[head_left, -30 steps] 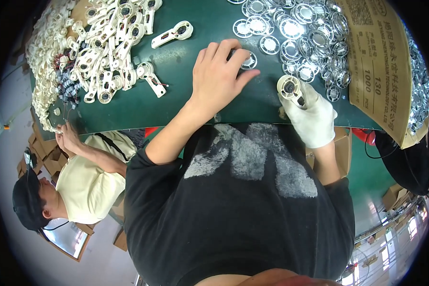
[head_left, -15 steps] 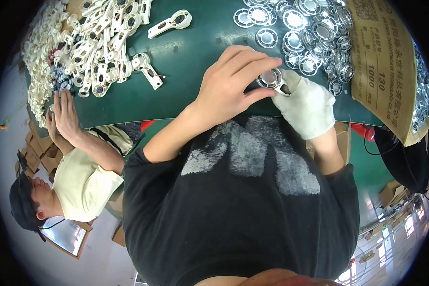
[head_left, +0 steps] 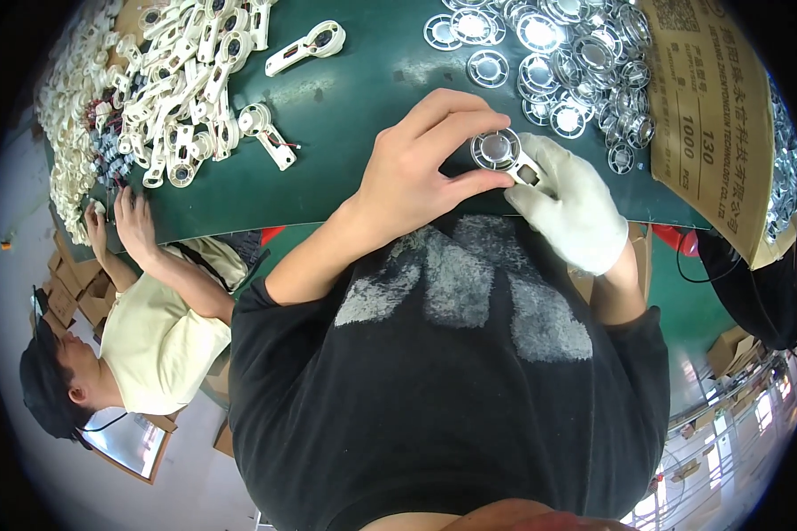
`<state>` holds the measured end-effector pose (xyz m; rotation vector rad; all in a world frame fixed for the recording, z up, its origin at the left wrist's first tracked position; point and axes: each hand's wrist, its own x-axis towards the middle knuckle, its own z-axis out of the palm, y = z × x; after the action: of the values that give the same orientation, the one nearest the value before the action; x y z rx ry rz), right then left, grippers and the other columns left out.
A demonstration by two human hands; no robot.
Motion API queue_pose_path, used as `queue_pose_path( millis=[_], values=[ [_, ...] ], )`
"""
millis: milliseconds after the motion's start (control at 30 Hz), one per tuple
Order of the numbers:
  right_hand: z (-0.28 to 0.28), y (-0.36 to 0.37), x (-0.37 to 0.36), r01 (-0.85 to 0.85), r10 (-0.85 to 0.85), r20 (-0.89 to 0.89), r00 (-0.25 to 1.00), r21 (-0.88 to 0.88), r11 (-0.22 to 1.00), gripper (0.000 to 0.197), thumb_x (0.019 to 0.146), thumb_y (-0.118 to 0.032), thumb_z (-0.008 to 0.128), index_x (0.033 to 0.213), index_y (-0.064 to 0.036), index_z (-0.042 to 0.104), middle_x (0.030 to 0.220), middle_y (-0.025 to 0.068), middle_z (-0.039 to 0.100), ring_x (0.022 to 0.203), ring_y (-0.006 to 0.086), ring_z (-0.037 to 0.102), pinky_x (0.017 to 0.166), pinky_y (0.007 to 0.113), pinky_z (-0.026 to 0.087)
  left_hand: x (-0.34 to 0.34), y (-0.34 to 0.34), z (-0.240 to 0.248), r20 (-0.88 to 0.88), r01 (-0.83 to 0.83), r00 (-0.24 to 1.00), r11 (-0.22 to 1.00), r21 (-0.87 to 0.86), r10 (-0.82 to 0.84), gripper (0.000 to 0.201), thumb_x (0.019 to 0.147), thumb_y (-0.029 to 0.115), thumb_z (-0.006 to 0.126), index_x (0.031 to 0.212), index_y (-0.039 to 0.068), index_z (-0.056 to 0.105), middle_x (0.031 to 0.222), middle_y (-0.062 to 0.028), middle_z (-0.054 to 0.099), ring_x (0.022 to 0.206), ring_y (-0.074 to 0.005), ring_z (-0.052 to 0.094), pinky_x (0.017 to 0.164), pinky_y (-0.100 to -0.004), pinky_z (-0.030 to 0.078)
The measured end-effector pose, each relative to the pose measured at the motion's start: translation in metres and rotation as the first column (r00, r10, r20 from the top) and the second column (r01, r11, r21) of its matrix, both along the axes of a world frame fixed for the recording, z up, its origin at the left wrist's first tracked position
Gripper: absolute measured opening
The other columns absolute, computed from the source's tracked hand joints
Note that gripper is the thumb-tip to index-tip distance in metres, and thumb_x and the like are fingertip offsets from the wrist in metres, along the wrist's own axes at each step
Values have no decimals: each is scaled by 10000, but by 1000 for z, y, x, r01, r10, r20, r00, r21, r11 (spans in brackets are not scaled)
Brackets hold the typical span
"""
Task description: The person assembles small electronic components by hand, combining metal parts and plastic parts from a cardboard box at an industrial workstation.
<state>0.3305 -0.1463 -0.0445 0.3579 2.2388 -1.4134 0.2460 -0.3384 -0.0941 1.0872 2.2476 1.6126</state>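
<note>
Between my hands is a white handheld fan body (head_left: 530,174) with a silver spoked ring cover (head_left: 496,150) on its round head. My bare left hand (head_left: 428,159) pinches the head, fingers along the far rim and thumb at the near side. In a white glove, my right hand (head_left: 571,202) is closed around the handle, hiding its lower end. Left of my hands, a similar fan body (head_left: 267,135) without a silver cover lies on the green table (head_left: 345,115). Another fan body (head_left: 305,48) rests farther back.
Loose silver ring covers (head_left: 568,119) are heaped at the back right, beside a brown carton (head_left: 713,115). White fan bodies (head_left: 181,142) pile up at the back left. Near small dark and red parts (head_left: 111,146), a co-worker's hands (head_left: 135,228) are at the table's left edge.
My gloved right hand has turned and shifted slightly nearer, so more of the handle shows. My left hand keeps its hold on the head. The co-worker's hands have moved a little nearer.
</note>
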Motion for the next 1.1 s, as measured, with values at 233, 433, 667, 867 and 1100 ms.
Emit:
queue_pose_path(
  millis=[233,433,667,867,1100],
  values=[
    [6,4,-4,241,-113,282,953,-477,845,306,1007,-315,592,893,-32,581,692,-37,504,643,54,497,584,277,424,-5,-5,2,-38,161,986,987,28,-160,546,702,115,906,1201,2,714,1203,-131,741,1037,-246,741,865,-327,624],
    [3,-4,-4,180,-92,266,959,-326,928,379,1009,-356,627,846,-16,591,715,-13,565,656,71,495,606,277,424,-2,-3,0,-153,172,976,982,82,-158,519,704,123,897,1173,-11,721,1179,-152,751,1018,-306,749,847,-340,614],
    [-5,-6,4,21,-24,-15,1000,-194,981,286,968,-318,680,1092,-64,722,781,81,682,714,180,666,687,349,526,0,-3,5,245,223,924,933,281,-295,691,793,197,896,1355,-58,588,1356,-247,648,1263,-342,629,1055,-436,505],
    [-19,-9,14,-66,149,-494,857,180,981,235,913,-295,735,1115,-177,738,811,104,721,712,332,721,613,402,577,9,2,-3,525,156,741,868,471,-418,422,903,185,808,1207,-81,686,1337,-261,653,1191,-287,671,1000,-393,548],
    [-8,-25,7,58,17,-338,941,209,976,480,902,-257,762,1314,-62,612,939,131,725,823,320,734,729,381,592,-38,-8,12,373,251,882,957,147,-288,231,901,85,753,1119,14,773,1170,-105,675,995,-170,648,904,-295,517]
  ],
)
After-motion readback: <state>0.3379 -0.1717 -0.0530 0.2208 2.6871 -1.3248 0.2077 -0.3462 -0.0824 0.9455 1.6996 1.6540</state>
